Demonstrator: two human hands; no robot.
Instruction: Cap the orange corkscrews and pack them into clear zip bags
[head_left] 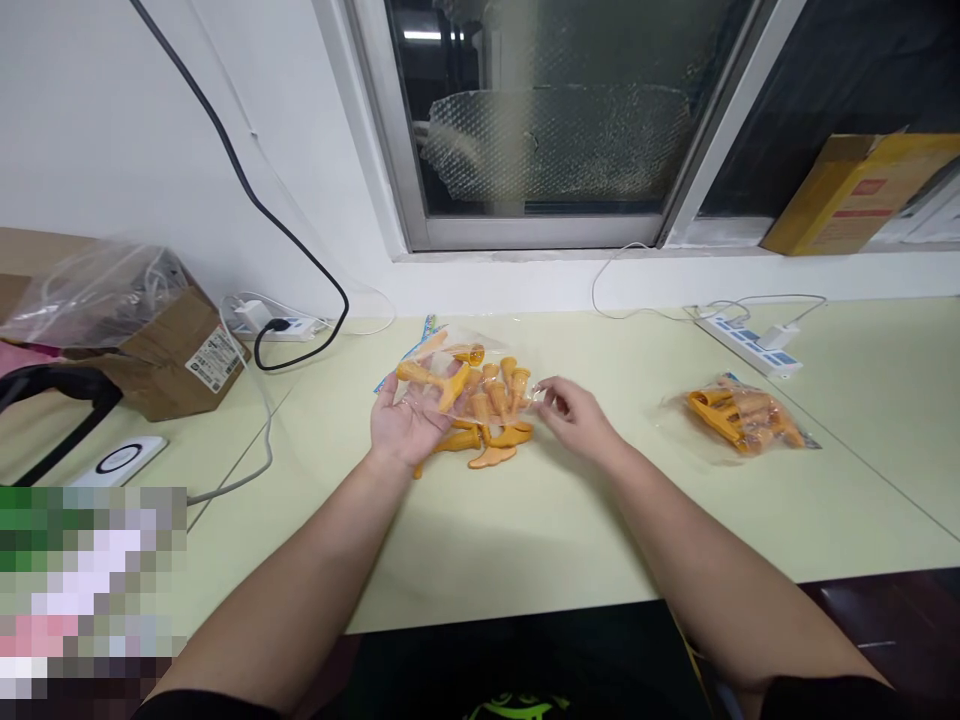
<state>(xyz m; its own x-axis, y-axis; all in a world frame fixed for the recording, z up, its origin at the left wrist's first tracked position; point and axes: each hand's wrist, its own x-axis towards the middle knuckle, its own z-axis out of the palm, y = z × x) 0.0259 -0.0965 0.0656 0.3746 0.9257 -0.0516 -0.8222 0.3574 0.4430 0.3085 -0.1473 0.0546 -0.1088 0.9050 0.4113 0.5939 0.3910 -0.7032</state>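
Observation:
A clear plastic bag [487,372] with a blue printed edge lies in front of me, with orange toy-like pieces in it, some shaped like ice-cream cones. My left hand [409,425] is turned palm up at the bag's left side and holds it, partly behind the film. Across that palm lies an orange piece [450,385] with a curved end, seen through the plastic. At the opposite side, my right hand [566,412] has its fingers curled in a pinch on the bag's edge. Several loose orange pieces [491,457] rest on the table just below the bag.
Another bag of orange pieces [742,415] lies to the right on the pale table [525,550]. Power strips [750,340] stand near the wall. On the left are a cardboard box [180,350], a black cable [240,170] and a white charging pad [120,460].

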